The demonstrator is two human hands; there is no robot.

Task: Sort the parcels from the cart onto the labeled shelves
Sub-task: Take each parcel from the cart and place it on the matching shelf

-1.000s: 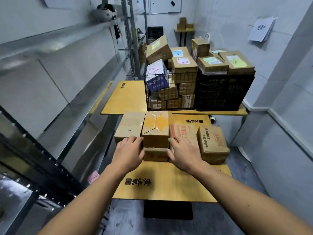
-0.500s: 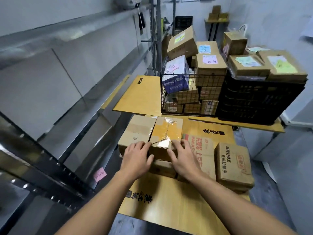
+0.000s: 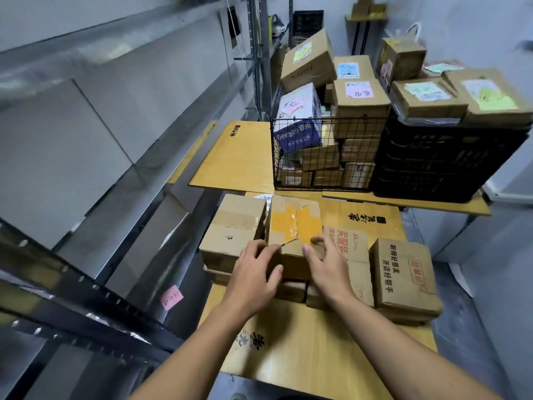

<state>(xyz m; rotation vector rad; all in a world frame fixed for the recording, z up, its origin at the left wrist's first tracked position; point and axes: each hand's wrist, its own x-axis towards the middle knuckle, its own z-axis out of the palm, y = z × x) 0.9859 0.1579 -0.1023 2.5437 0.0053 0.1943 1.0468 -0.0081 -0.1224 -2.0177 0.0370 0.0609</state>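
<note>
Right, both hands are on the yellow-taped parcel [image 3: 294, 223], which sits in the middle of the near row on the wooden cart top [image 3: 302, 350]. The left hand [image 3: 255, 274] clamps its left near corner, thumb on the front face, fingers wrapped over the top edge. The right hand [image 3: 327, 265] presses the right near corner, thumb on top. A two-sided pinch like that looks meant to lift the box straight up out of a tight row.

And tight it is: a plain brown box [image 3: 230, 235] touches it at nine o'clock, and a red-printed carton [image 3: 352, 255] crowds it at three o'clock, with another printed carton [image 3: 403, 278] just beyond. It rests on a flatter box underneath, barely showing.

At twelve o'clock stands a wire basket [image 3: 317, 157] packed with parcels, and a black crate [image 3: 441, 166] at one o'clock carries more on top. The metal shelving [image 3: 95, 197] runs along nine to ten o'clock, with a pink label [image 3: 172, 297] on its rail; I can't read it. That shelf post is near the left elbow, so the swing across needs care.
</note>
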